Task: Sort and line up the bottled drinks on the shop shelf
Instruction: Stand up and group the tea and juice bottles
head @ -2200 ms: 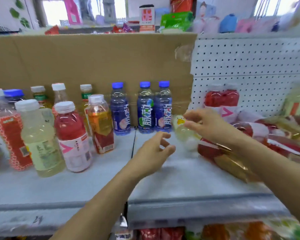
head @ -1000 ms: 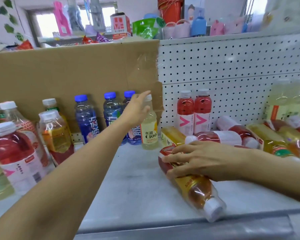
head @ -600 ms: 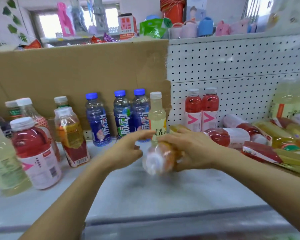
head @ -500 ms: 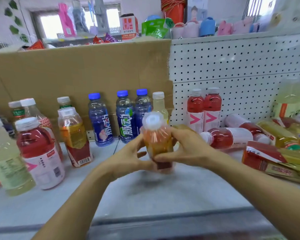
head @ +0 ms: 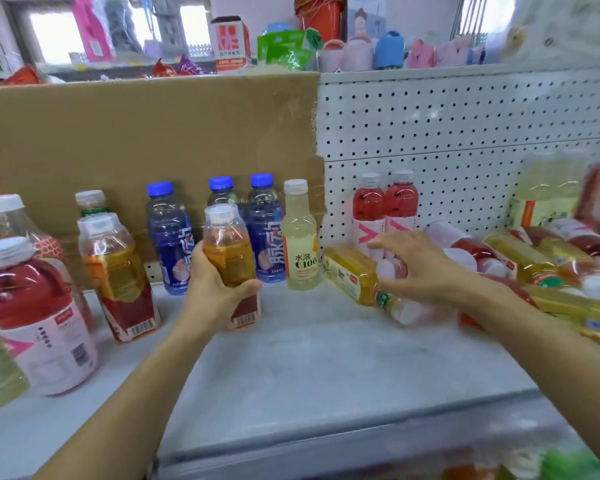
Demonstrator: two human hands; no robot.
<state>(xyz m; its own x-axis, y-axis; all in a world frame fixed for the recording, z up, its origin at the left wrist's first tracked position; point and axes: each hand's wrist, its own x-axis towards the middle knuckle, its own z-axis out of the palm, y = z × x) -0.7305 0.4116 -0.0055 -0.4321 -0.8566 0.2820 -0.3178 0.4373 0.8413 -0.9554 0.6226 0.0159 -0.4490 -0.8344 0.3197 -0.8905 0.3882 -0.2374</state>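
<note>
Shelf (head: 326, 358): bare stretch centre-front is my working room. Front lip (head: 326, 441) is close, so I judge bottles should be set well back.
Heap of lying bottles (head: 534, 258) at right against pegboard (head: 465, 133): unsorted stock.
My left hand (head: 215, 289) wraps orange bottle (head: 229, 251), upright, low over shelf, just in front of blue bottles (head: 168, 244). Likely bound for matching orange bottle (head: 118, 271) at left, gap between them free.
My right hand (head: 420, 268) slack, fingers spread over lying yellow bottle (head: 350, 270); contact unclear.
</note>
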